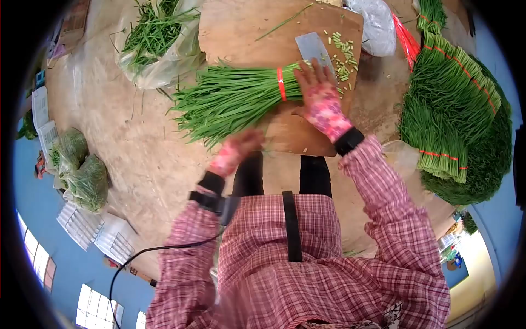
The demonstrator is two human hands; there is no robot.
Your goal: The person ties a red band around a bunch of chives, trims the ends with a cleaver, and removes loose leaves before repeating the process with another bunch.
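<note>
A bundle of green garlic chives lies across the wooden board, bound near its cut end by a red band. My right hand, in a pink patterned hand cover, rests with fingers spread over the cut end of the bundle. A cleaver's blade lies flat on the board just beyond these fingers; its handle is hidden. Close to my body, my left hand is near the bundle's lower leafy side, apart from it. Motion blurs its fingers.
Short stem trimmings lie scattered on the board's right side. A plastic bag of loose leaves stands at the upper left. Banded chive bundles are heaped at right. Filled bags sit at far left. A black cable runs from my left wrist.
</note>
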